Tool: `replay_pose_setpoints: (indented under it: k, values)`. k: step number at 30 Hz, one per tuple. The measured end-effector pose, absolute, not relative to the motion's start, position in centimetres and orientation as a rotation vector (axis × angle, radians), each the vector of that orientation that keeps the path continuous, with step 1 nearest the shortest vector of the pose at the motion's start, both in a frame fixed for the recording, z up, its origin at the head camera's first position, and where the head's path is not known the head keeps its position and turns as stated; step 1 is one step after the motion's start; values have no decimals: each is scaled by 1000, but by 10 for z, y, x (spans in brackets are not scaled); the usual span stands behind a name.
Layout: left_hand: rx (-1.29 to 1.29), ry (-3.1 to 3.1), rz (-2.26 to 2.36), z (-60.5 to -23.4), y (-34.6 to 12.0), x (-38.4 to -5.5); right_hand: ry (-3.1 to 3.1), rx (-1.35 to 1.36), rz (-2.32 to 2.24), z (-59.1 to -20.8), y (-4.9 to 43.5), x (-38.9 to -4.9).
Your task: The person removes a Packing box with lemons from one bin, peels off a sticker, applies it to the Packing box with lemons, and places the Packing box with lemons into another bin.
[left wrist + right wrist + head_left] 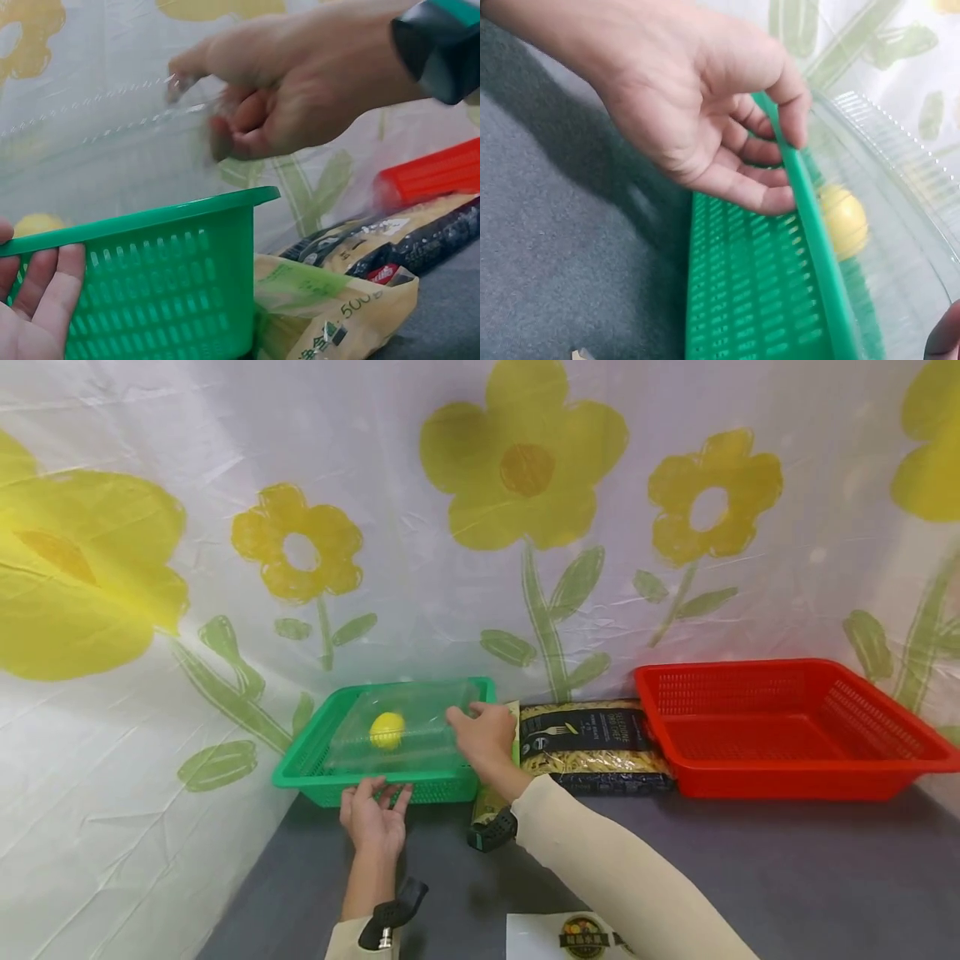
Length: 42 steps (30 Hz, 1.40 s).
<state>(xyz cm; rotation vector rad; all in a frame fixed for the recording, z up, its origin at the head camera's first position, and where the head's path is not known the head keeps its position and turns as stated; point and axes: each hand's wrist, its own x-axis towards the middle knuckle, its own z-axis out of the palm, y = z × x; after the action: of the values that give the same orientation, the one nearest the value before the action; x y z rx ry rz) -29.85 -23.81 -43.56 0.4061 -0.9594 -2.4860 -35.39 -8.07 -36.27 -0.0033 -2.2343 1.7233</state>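
Observation:
A green plastic basket (438,789) stands at the back left. My left hand (375,827) grips its front rim, thumb (791,120) over the edge and fingers (742,191) against the outer wall. A clear plastic tray (427,718) with a ridged edge lies tilted over the basket. My right hand (483,735) pinches the tray's right edge, above the basket's right end; in the left wrist view its thumb and forefinger meet at that edge. A yellow lemon-like fruit (387,731) shows through the clear plastic, inside the basket's outline.
Right of the basket lie a dark-labelled pasta bag (592,743) and a yellow-green packet (337,307) marked 500g. A red basket (787,781) stands at the back right. A white sheet with round logos (540,935) lies at the front. A flowered curtain (412,610) hangs behind.

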Motion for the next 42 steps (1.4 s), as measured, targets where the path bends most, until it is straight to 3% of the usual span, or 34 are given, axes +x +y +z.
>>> replay_pose_setpoints:
  k: [13,42]
  values:
    - [308,-971,-2595,-435,-243,-297,-2061,-35,1949,-349,-36,-331]
    - [437,-975,-2574,-433,-243,-300,-1983,-194,1996,-351,82,-288]
